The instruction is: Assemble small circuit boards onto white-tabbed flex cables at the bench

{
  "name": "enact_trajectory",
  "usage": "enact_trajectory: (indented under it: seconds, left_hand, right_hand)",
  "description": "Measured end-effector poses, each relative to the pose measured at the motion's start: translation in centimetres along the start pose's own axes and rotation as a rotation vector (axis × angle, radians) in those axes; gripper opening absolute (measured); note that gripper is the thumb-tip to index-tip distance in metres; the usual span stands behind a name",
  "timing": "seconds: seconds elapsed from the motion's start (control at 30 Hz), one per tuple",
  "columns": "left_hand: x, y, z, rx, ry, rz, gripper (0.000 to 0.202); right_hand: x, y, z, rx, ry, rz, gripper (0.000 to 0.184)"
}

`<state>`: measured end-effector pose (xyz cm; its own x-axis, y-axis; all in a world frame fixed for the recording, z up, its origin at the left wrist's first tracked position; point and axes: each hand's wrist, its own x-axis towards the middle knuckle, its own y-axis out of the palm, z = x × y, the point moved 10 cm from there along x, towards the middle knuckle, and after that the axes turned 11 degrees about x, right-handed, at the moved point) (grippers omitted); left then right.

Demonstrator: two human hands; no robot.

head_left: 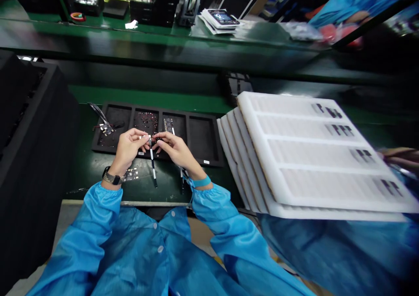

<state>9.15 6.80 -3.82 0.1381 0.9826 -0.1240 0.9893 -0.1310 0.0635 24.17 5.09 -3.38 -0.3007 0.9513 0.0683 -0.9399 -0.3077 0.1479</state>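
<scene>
Between my two hands, over the front edge of a black foam tray [214, 143], is a small circuit board with a thin black-and-white flex cable [152, 163] hanging from it. My left hand [128, 147] pinches the board from the left. The fingers of my right hand [175, 149] are closed at its right side, around a small dark part too small to name. The tray's compartments hold tiny red-and-black parts [146, 122] and a strip of circuit boards [168, 124]. More boards [132, 173] lie beside my left wrist. Under my right wrist another strip [182, 178] hangs down.
A stack of white foam trays [278, 147] with dark parts in slots stands on the right. Black foam blocks [29, 156] rise on the left. Boards with wires [105, 128] lie on the tray's left end. Across the bench are a tape dispenser [188, 8] and co-workers.
</scene>
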Motion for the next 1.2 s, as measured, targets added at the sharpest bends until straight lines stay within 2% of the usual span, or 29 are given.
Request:
enact_trajectory:
  seconds: [0.23, 0.5, 0.63, 0.77, 0.93, 1.2]
  left_hand:
    - [0.0, 0.3, 0.8, -0.01, -0.032, 0.001, 0.038]
    - [-0.1, 0.0, -0.2, -0.034, 0.02, -0.032, 0.037]
    - [-0.3, -0.4, -0.6, -0.032, 0.041, -0.061, 0.035]
    - [-0.5, 0.3, -0.6, -0.059, 0.034, -0.013, 0.037]
    - [-0.5, 0.6, -0.1, -0.127, -0.01, -0.009, 0.042]
    - [-0.6, 0.7, 0.3, -0.135, -0.041, 0.016, 0.041]
  right_hand:
    - [-0.2, -0.7, -0.7, 0.002, -0.011, -0.106, 0.043]
    - [0.1, -1.1, 0.4, 0.14, -0.058, -0.089, 0.041]
    - [0.2, -2.1, 0.7, 0.07, -0.081, -0.153, 0.041]
    - [0.5, -1.0, -0.3, 0.081, -0.024, -0.067, 0.047]
    - [0.3, 0.7, -0.8, 0.157, 0.044, 0.058, 0.051]
    - [0.1, 0.3, -0.6, 0.096, 0.05, 0.013, 0.043]
